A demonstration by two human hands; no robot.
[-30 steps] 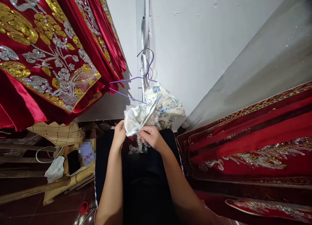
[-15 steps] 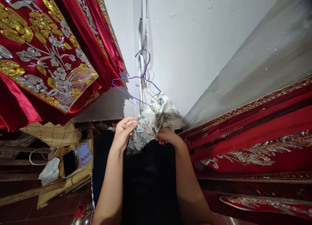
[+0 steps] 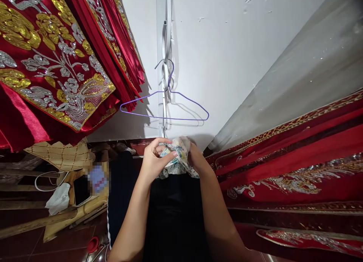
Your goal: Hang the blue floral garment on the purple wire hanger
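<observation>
Your left hand (image 3: 154,160), in the head view, pinched the bunched floral garment (image 3: 183,152) between thumb and curled fingers; your right hand's (image 3: 197,158) grip was hidden. Already off the purple hanger (image 3: 184,119) above, it seemingly wasn't straightened yet.

No lettering, brand or number can be read here. The blue item (image 3: 98,178) on the wooden seat (image 3: 61,222) is blurred into blocks — a reddish band shows across it (print or plain pattern, I cannot tell). The gold and silver work on the red hanging cloth (image 3: 70,69) forms flowers and leaves — ornament, not script.
</observation>
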